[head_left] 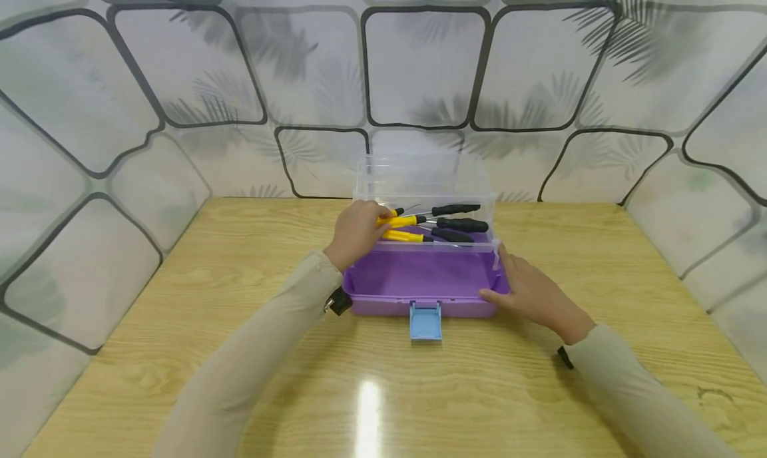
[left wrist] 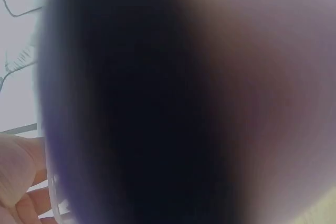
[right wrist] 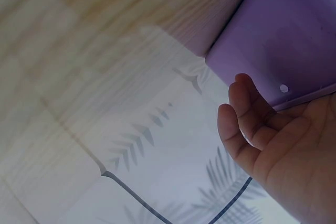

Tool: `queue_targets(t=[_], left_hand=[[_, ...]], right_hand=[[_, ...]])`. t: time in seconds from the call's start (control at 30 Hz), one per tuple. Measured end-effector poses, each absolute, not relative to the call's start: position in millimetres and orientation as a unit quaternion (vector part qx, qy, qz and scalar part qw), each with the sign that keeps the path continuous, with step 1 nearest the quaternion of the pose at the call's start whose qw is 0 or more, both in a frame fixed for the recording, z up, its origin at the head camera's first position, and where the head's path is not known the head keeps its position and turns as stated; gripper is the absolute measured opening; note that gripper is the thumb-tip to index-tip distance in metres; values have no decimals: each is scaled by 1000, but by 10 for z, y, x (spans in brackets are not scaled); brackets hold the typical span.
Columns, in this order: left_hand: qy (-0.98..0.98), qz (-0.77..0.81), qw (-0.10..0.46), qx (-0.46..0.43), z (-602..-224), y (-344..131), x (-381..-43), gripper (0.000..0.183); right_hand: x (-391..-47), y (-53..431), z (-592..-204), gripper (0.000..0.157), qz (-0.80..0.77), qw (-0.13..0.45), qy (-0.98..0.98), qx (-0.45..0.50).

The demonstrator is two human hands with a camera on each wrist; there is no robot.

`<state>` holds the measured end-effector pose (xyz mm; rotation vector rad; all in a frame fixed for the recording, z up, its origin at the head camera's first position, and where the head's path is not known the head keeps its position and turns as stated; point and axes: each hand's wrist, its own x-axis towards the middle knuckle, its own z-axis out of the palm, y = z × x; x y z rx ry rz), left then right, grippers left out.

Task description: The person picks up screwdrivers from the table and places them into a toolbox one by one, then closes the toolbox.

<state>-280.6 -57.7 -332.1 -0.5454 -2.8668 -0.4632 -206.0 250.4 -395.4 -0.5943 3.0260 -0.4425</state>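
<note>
A purple toolbox (head_left: 419, 308) with a light blue latch (head_left: 426, 321) stands open on the table, its clear lid (head_left: 425, 175) raised at the back. Several screwdrivers lie at its rear, behind a clear edge, some with black handles (head_left: 461, 225) and others with yellow handles (head_left: 404, 236). My left hand (head_left: 357, 235) pinches a yellow-handled screwdriver (head_left: 407, 221) among them; the fingertips are partly hidden. At the box's right end, my right hand (head_left: 530, 288) holds the wall, its thumb over the front corner and fingers (right wrist: 247, 95) along the outside.
The wooden table (head_left: 335, 391) reaches around the box on all sides. A pale patterned wall covering (head_left: 425, 65) rises behind it and at both sides. Most of the left wrist view is blocked by a dark blur.
</note>
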Motion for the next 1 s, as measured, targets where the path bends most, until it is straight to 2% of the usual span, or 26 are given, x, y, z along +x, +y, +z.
queue_targets(t=[1.0], left_hand=[[-958, -179, 107, -196, -3360, -723, -2689, 32]], right_hand=[[-2063, 2490, -3922, 101, -105, -24, 971, -214]])
